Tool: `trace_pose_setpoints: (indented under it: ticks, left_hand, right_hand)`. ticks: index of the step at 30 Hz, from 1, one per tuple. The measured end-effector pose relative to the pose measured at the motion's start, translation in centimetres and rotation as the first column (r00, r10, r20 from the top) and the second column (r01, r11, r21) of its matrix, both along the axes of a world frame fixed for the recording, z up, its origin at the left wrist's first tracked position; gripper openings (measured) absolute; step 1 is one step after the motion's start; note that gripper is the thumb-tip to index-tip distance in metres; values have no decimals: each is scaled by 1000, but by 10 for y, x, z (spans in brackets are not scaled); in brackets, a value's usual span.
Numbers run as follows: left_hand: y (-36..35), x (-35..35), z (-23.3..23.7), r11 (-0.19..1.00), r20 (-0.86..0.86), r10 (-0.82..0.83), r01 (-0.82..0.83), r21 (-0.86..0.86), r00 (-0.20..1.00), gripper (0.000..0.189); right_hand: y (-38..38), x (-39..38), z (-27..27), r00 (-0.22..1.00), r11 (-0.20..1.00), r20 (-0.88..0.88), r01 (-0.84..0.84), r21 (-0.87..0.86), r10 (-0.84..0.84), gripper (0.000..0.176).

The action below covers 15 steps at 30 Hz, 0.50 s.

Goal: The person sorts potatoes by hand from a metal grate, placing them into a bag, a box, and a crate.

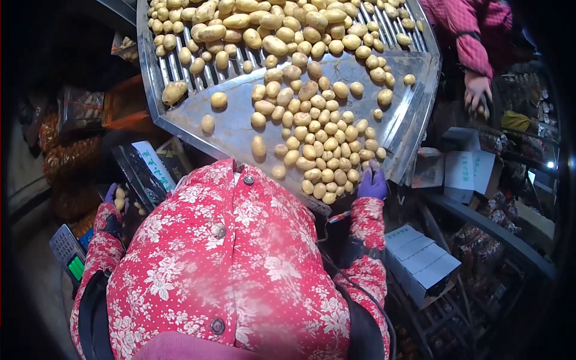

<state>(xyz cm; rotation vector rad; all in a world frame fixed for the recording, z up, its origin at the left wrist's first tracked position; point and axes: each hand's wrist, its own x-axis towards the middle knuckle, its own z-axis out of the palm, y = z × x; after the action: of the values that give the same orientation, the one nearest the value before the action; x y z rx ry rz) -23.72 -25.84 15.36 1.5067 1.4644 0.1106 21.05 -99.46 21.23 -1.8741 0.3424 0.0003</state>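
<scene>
In a purple glove, my right hand (pixel 373 182) is at the right front edge of a pile of small potatoes (pixel 327 144) on a metal sorting table (pixel 186 117). Its fingers are stretched against the outermost potatoes, with nothing plainly gripped. Low on the left, my left hand (pixel 111 193), also gloved in purple, is curled around a few potatoes (pixel 120 199), beside a dark box with a white flap (pixel 153 165). Part of this hand is hidden behind the potatoes and the sleeve.
Larger potatoes (pixel 273 45) cover the metal rollers (pixel 174 69) at the back. Another person's hand (pixel 477 90) hangs at the upper right. White cartons (pixel 471 171) and a closed box (pixel 420 255) flank a dark rail (pixel 486 228). Filled bags (pixel 81 108) stand left, near a calculator (pixel 65 243).
</scene>
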Motion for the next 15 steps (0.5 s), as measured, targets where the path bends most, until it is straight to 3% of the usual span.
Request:
trace_pose_setpoints:
  ticks: [1, 2, 3, 5, 6, 7, 8, 9, 10, 12, 15]
  left_hand:
    - [65, -52, -30, 886, 77, 7, 29, -463, 997, 39]
    - [97, -68, -30, 590, 59, -31, 66, -804, 998, 39]
    - [69, -63, -18, 871, -32, 240, -230, -435, 970, 39]
    - [16, -19, -2, 912, -17, 340, -335, -235, 940, 39]
    - [-12, 22, 18, 917, -20, 352, -349, -193, 936, 40]
    - [-49, 73, 50, 914, -19, 360, -357, -192, 933, 41]
    - [-67, 126, 71, 870, -171, 303, -346, -353, 937, 44]
    - [-54, 133, 46, 867, 86, 277, -211, -451, 957, 43]
    - [-85, 183, 75, 804, 236, 203, -25, -593, 950, 41]
    - [-142, 258, 121, 766, 465, -82, 354, -537, 882, 43]
    - [-189, 324, 127, 531, 620, -83, 561, -635, 780, 48]
  right_hand:
    - [-2, -4, 8, 991, 993, -105, -86, -81, 77, 25]
    - [1, -5, 21, 966, 972, -210, -181, -150, 147, 28]
    - [5, -2, 35, 926, 937, -314, -282, -207, 209, 31]
    - [22, -4, 56, 808, 694, -457, -568, -442, 371, 40]
    - [33, -6, 64, 730, 517, -540, -681, -519, 419, 45]
    - [46, -6, 70, 682, 398, -661, -727, -560, 314, 56]
    - [47, -8, 67, 694, 377, -645, -717, -586, 319, 57]
    - [52, -12, 63, 707, 357, -629, -707, -611, 324, 58]
    - [53, -12, 59, 721, 340, -609, -693, -635, 332, 58]
    - [60, -7, 73, 639, 365, -724, -759, -539, 259, 60]
    - [51, -1, 68, 590, 302, -775, -799, -520, 226, 62]
